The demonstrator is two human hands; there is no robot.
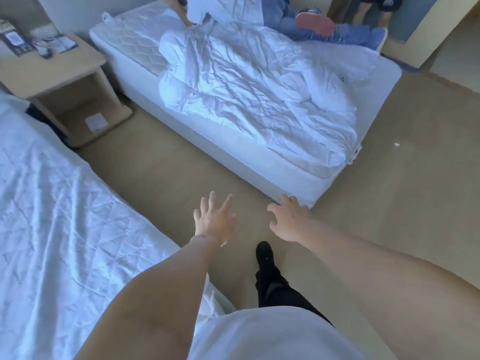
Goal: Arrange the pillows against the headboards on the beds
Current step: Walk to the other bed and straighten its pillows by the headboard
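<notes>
While both arms reach forward over the floor, the left hand is spread and empty, and the right hand is loosely curled, holding nothing. Ahead of them lies a rumpled white pillow on the far bed; it looks soft and light, best gripped at both ends.

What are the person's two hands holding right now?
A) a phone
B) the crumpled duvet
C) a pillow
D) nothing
D: the left hand and right hand are both spread open over the bare floor between the two beds, gripping nothing.
</notes>
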